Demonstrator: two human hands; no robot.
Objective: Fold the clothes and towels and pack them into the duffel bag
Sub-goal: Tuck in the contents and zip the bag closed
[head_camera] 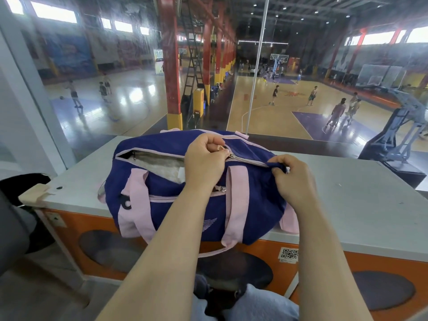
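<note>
On a grey worktop (347,193) by a window over basketball courts lies a navy duffel bag (185,205) with pink straps, a white striped logo and a dark letter "C". Left hand (203,158) pinches the zipper pull at the bag's top; right hand (294,179) pinches fabric at the bag's right end. Grey towel (162,165) shows inside the bag's open part. Below the bag's right, a QR sticker (288,253), unreadable.

Matt navy cloth on the duffel bag (196,200), smooth pink webbing for its straps (237,200); fuzzy grey towel (162,165) inside; small shiny metal zipper pull (232,156); dull grey tabletop (359,205)
</note>
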